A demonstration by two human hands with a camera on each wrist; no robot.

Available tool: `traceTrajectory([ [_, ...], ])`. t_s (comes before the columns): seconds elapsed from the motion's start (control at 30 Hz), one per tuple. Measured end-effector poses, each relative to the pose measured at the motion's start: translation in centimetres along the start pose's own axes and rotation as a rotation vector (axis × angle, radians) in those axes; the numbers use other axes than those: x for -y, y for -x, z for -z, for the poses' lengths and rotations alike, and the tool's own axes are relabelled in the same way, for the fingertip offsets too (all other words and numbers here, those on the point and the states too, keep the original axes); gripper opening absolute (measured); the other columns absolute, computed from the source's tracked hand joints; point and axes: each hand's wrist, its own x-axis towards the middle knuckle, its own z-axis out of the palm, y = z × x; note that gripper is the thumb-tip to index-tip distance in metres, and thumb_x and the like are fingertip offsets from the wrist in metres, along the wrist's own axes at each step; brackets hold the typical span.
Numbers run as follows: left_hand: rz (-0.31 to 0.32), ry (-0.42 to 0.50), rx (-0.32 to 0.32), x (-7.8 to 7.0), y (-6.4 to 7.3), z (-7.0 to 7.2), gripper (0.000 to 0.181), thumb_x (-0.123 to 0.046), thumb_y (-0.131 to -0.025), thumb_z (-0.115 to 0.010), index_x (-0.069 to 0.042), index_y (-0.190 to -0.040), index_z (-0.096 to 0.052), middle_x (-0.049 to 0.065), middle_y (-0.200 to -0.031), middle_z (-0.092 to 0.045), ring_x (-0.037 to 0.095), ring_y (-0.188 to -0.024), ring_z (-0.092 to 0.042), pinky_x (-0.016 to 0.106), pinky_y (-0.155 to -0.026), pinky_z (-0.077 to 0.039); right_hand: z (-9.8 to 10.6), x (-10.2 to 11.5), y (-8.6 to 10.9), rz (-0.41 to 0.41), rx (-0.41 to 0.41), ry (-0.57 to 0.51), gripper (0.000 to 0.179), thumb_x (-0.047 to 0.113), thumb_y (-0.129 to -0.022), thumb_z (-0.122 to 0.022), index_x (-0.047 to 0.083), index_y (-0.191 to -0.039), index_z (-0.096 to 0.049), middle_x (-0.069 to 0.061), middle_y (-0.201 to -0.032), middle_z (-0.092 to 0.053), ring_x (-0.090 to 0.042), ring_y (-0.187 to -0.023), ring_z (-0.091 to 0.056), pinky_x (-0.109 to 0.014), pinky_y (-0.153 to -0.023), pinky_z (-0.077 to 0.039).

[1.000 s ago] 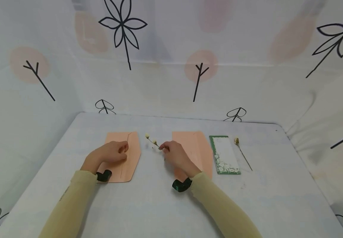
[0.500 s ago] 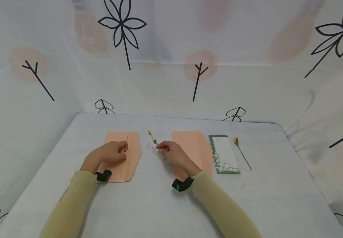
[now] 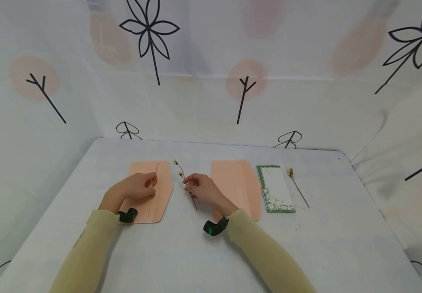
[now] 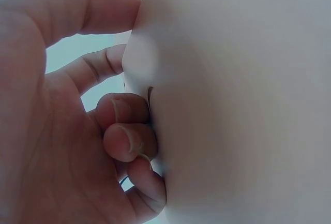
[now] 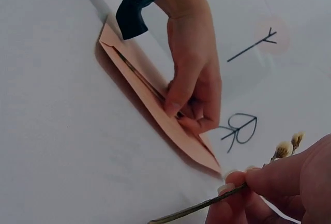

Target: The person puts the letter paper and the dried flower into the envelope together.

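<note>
My right hand (image 3: 207, 189) pinches the thin stem of a dried flower sprig (image 5: 191, 209) between thumb and fingertips. Small pale-yellow blooms top the sprig, and its lower stem points down toward the near side. To the left, my left hand (image 3: 135, 189) is at a peach envelope (image 3: 164, 183). In the right wrist view, the left thumb and fingers grip the envelope's edge at its slit, which gapes slightly. Close up, the left wrist view has curled fingers (image 4: 129, 141) against the blurred paper.
A second peach envelope (image 3: 234, 179) lies beyond my right hand, partly covered by it. Further right are a white card with a green floral border (image 3: 278, 187) and another dried flower (image 3: 298, 188). A patterned white cloth (image 3: 203, 106) hangs behind the white table (image 3: 181, 256).
My right hand has shifted left, carrying the sprig toward the left envelope. The sprig has turned more upright, and its lower stem now shows below the hand. The left hand has stayed in place.
</note>
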Motion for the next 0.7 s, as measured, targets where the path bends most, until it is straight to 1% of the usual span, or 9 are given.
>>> traceTrajectory([
  [0.2, 0.004, -0.002, 0.016, -0.1, 0.0, 0.1, 0.011, -0.013, -0.084, -0.058, -0.015, -0.091, -0.049, -0.001, -0.067, -0.039, 0.017, -0.062, -0.043, 0.032, -0.061, -0.030, -1.5, 0.6, -0.8, -0.025, 0.015, -0.037, 0.017, 0.010, -0.097, -0.063, 0.008, -0.113, -0.067, -0.002, -0.090, -0.067, -0.015, -0.079, -0.062, -0.029, -0.069, -0.054],
  [0.43, 0.012, 0.012, 0.042, -0.3, 0.0, 0.3, 0.012, -0.014, -0.084, -0.059, -0.015, -0.092, -0.050, 0.000, -0.069, -0.040, 0.017, -0.063, -0.043, 0.033, -0.060, -0.030, -3.0, 1.4, -1.4, -0.036, 0.030, -0.116, 0.016, 0.010, -0.096, -0.065, 0.006, -0.111, -0.067, -0.006, -0.086, -0.066, -0.015, -0.073, -0.064, -0.029, -0.066, -0.056],
  [0.5, 0.017, 0.004, 0.040, -0.2, -0.1, 0.3, 0.012, -0.015, -0.084, -0.059, -0.015, -0.092, -0.050, 0.000, -0.068, -0.040, 0.017, -0.062, -0.043, 0.033, -0.060, -0.030, -3.4, 1.4, -1.6, -0.034, 0.030, -0.133, 0.016, 0.010, -0.096, -0.066, 0.005, -0.111, -0.066, -0.006, -0.084, -0.067, -0.015, -0.071, -0.065, -0.028, -0.064, -0.056],
  [0.7, -0.004, -0.009, 0.018, -0.1, -0.1, 0.3, 0.013, -0.015, -0.083, -0.061, -0.015, -0.093, -0.051, 0.000, -0.068, -0.039, 0.018, -0.062, -0.043, 0.033, -0.060, -0.029, -4.7, 1.7, -2.5, -0.020, 0.036, -0.182, 0.014, 0.010, -0.095, -0.067, 0.004, -0.108, -0.065, -0.005, -0.081, -0.070, -0.015, -0.066, -0.068, -0.028, -0.063, -0.056],
])
